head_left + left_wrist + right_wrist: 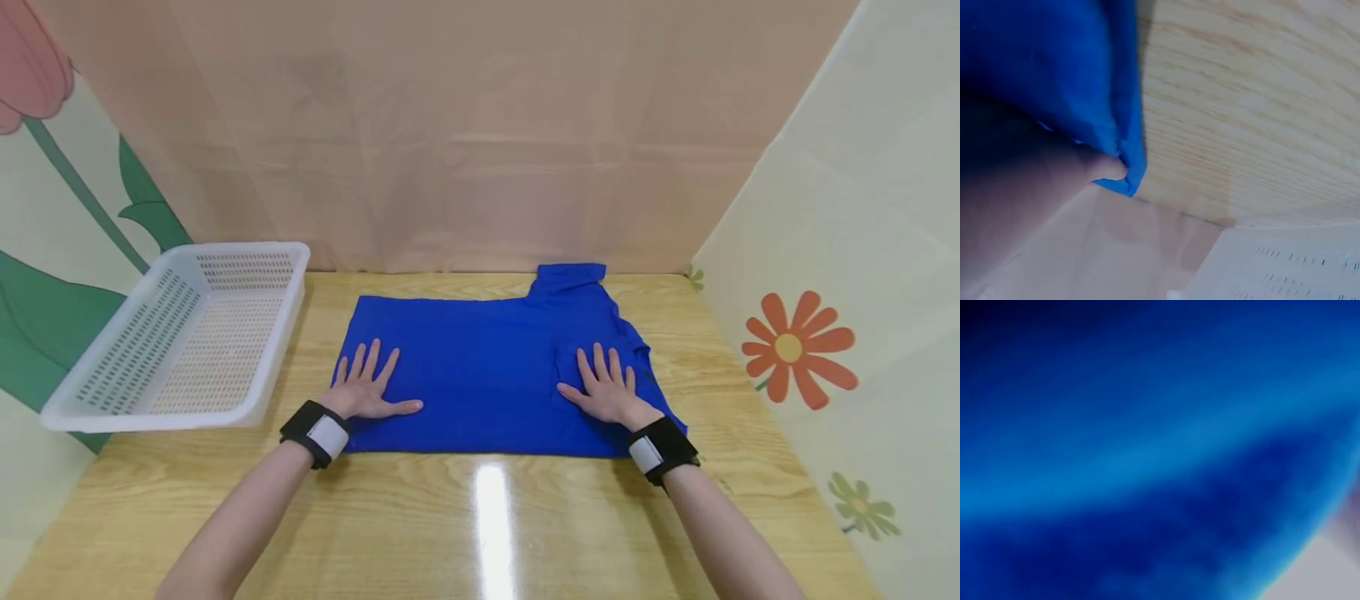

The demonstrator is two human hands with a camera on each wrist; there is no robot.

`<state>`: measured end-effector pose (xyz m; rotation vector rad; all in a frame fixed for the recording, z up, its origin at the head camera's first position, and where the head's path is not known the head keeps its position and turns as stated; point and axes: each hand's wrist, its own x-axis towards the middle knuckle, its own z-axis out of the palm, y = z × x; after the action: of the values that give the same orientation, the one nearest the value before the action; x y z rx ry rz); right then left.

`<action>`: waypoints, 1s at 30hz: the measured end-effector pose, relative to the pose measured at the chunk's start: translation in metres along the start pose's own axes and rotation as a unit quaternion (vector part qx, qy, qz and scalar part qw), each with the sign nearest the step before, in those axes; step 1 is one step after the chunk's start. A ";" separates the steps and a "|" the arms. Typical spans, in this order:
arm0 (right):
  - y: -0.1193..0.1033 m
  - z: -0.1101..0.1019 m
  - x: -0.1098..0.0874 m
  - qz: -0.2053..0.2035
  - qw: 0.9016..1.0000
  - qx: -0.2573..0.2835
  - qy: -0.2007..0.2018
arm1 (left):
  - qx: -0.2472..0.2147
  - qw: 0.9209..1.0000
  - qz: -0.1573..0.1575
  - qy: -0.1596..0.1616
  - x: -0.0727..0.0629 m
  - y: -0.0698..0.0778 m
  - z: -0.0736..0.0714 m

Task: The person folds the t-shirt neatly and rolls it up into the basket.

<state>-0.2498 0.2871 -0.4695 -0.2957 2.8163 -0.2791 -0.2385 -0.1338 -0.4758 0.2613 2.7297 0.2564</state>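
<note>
A blue shirt [465, 375] lies folded in half lengthwise on the table, with a short sleeve [572, 275] jutting out at the far right and a patch pocket under the right hand. My left hand [365, 392] rests on the shirt's left end, its fingers straight and spread. On the pocket side, my right hand [606, 392] lies palm down, also with spread fingers. In the left wrist view, part of the left hand [1035, 187] shows against the blue cloth [1029, 50] near its edge. Blurred blue cloth [1147, 425] fills most of the right wrist view.
A white perforated plastic basket [281, 333] stands left of the shirt on the wooden table [405, 525]. A pinkish-brown sheet [480, 142] hangs behind the table's far edge. Flower-patterned panels [862, 250] flank both sides.
</note>
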 end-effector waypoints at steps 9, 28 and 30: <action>0.007 0.009 -0.011 -0.003 1.000 0.003 -0.007 | -0.005 1.000 -0.006 -0.011 -0.016 0.007 0.006; -0.006 0.005 -0.033 -0.003 1.000 -0.008 0.004 | 0.008 1.000 -0.009 -0.005 -0.045 0.019 0.000; -0.005 0.006 -0.033 -0.005 1.000 -0.007 0.003 | 0.007 1.000 -0.012 -0.007 -0.044 0.017 0.004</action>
<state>-0.2158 0.2885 -0.4651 -0.3130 2.8242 -0.2635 -0.1946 -0.1260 -0.4603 0.2323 2.7190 0.2281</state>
